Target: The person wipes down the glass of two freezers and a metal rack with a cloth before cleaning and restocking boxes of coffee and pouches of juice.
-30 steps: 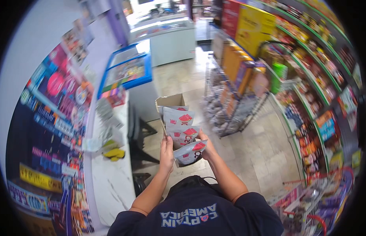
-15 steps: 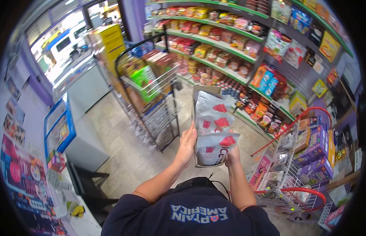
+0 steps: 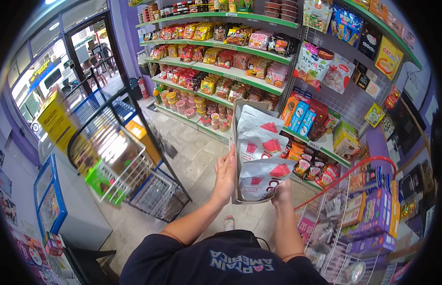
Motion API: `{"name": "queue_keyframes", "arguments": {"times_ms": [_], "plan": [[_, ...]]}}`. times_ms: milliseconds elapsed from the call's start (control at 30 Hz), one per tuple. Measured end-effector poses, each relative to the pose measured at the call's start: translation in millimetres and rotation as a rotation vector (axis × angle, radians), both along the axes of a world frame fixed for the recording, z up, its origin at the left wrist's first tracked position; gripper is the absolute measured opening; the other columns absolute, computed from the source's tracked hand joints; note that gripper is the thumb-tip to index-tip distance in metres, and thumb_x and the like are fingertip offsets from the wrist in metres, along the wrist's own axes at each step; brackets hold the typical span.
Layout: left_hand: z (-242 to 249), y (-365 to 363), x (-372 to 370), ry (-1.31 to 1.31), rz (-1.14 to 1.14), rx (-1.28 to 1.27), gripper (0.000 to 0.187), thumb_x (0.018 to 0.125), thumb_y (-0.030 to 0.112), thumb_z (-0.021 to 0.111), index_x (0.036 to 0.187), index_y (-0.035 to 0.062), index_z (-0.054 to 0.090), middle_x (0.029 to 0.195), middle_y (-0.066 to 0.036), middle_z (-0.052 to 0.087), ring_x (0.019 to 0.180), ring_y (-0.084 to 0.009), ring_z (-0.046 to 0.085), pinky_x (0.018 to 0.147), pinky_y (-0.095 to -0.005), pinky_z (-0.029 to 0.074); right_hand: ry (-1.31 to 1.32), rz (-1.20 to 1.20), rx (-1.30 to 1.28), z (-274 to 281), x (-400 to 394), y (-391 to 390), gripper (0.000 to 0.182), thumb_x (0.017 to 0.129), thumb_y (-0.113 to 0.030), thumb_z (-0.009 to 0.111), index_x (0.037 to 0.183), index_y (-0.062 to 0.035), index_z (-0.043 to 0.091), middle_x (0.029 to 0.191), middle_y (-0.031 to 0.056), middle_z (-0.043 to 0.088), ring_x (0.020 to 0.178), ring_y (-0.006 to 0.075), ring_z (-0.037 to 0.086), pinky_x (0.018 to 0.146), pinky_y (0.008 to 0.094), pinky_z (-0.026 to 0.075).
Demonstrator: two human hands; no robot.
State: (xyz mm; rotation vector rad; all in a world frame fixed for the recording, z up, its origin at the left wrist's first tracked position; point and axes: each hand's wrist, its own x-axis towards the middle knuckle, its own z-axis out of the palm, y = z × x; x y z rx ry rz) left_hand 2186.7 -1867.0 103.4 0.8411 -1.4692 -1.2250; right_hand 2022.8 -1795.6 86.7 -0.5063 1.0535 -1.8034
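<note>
An open cardboard box (image 3: 234, 126) is held up in front of my chest. Several silver-grey pouches (image 3: 261, 185) printed with pink watermelon slices stand in it, overlapping one another. My left hand (image 3: 225, 178) presses along the box's left side, fingers pointing up. At the lower right corner, my right hand (image 3: 282, 193) grips the box, its fingers partly hidden by the box and slightly blurred. Both hands carry the box between them.
A wire cart (image 3: 154, 192) loaded with cartons stands at left, beside a blue-rimmed chest freezer (image 3: 52, 194). Green-edged shelves (image 3: 221, 45) of packaged food line the back. A red-railed wire rack (image 3: 346, 190) is close on my right. Tiled floor (image 3: 192, 147) runs between.
My view has turned right and moved closer to the shelves; the cart slides left in view. The box stays in both hands, and more of the pouches behind the front one shows.
</note>
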Motion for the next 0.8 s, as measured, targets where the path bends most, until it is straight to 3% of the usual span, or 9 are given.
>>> {"name": "queue_keyframes", "arguments": {"times_ms": [167, 400, 500, 633, 667, 800], "plan": [[20, -100, -40, -0.025, 0.073, -0.13, 0.05, 0.105, 0.035, 0.034, 0.147, 0.0099, 0.039, 0.118, -0.011, 0.044, 0.113, -0.0241, 0.034, 0.107, -0.0364, 0.018, 0.015, 0.065, -0.112, 30, -35, -104, 0.053, 0.093, -0.013, 0.051, 0.143, -0.0004, 0.039, 0.129, 0.0125, 0.056, 0.114, 0.0209, 0.057, 0.097, 0.0334, 0.046], [37, -223, -55, -0.022, 0.311, -0.17, 0.05, 0.104, 0.035, 0.035, 0.148, 0.0092, 0.038, 0.117, -0.011, 0.044, 0.112, -0.024, 0.034, 0.107, -0.0363, 0.018, 0.141, 0.294, -0.239, 38, -58, -265, 0.05, 0.094, -0.014, 0.051, 0.139, 0.005, 0.043, 0.133, 0.0121, 0.053, 0.117, 0.0202, 0.054, 0.101, 0.0323, 0.041], [42, -273, -45, -0.031, 0.448, -0.17, 0.051, 0.104, 0.035, 0.035, 0.148, 0.0089, 0.036, 0.117, -0.01, 0.044, 0.111, -0.0235, 0.033, 0.106, -0.0362, 0.018, 0.261, 0.375, -0.317, 32, -56, -343, 0.053, 0.092, -0.011, 0.049, 0.141, 0.0048, 0.04, 0.125, 0.0125, 0.058, 0.109, 0.0207, 0.059, 0.094, 0.0344, 0.047], [51, -331, -31, 0.016, 0.684, -0.164, 0.053, 0.105, 0.036, 0.034, 0.15, 0.0087, 0.032, 0.117, -0.011, 0.043, 0.11, -0.0238, 0.033, 0.107, -0.0362, 0.017, 0.154, 0.671, -0.42, 55, -34, -439, 0.056, 0.091, -0.012, 0.046, 0.143, 0.0047, 0.037, 0.132, 0.0135, 0.054, 0.117, 0.0216, 0.054, 0.1, 0.0339, 0.042], [55, -345, -26, -0.017, 0.764, -0.17, 0.053, 0.105, 0.037, 0.034, 0.15, 0.0087, 0.032, 0.117, -0.011, 0.043, 0.11, -0.024, 0.033, 0.107, -0.0362, 0.017, 0.269, 0.784, -0.443, 45, -32, -469, 0.058, 0.094, -0.018, 0.044, 0.145, 0.0055, 0.034, 0.146, 0.0153, 0.042, 0.133, 0.0226, 0.04, 0.111, 0.0331, 0.029], [69, -379, -1, -0.067, 1.045, -0.196, 0.057, 0.104, 0.041, 0.03, 0.151, 0.0073, 0.029, 0.125, -0.014, 0.042, 0.115, -0.0263, 0.032, 0.108, -0.0373, 0.015, 0.172, 1.018, -0.471, 53, 16, -551, 0.058, 0.093, -0.022, 0.048, 0.144, 0.0019, 0.036, 0.137, 0.0123, 0.047, 0.123, 0.0209, 0.047, 0.104, 0.032, 0.035]]}}
